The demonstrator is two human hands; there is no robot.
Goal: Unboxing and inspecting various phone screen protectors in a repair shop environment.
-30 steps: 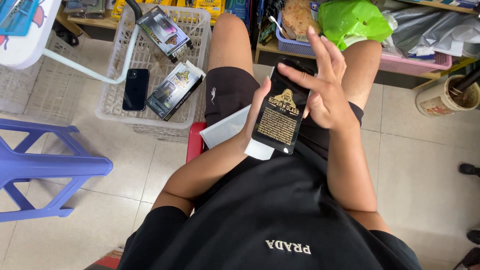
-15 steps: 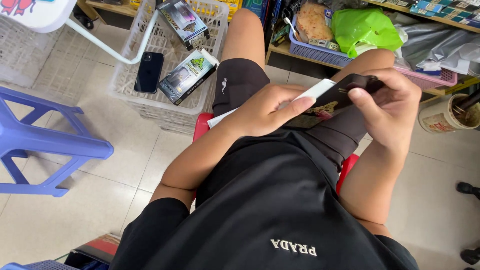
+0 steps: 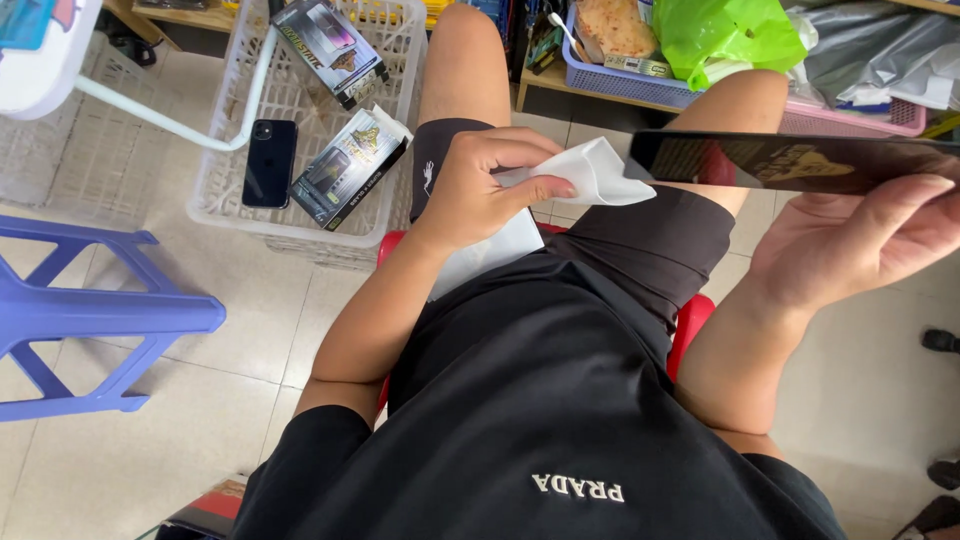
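My left hand (image 3: 485, 185) pinches a small white cloth (image 3: 590, 170) between thumb and fingers, above my left thigh. My right hand (image 3: 860, 240) holds a flat black box with a gold emblem (image 3: 800, 160), tipped almost level and seen nearly edge-on at the right. The cloth's tip lies just left of the box's near end. A white flat packet (image 3: 490, 255) rests on my lap under the left wrist. I sit on a red stool (image 3: 690, 325), wearing a black shirt and black shorts.
A white plastic basket (image 3: 225, 205) on the tiled floor holds a dark phone (image 3: 268, 163) and two printed boxes (image 3: 350, 165). A blue plastic stool (image 3: 90, 320) stands at left. A low shelf ahead carries a blue tray (image 3: 620, 85), a green bag (image 3: 730, 35) and grey bags.
The right hand has swung the black box out to the right and tipped it flat. The left hand has come off the box and now grips the white cloth.
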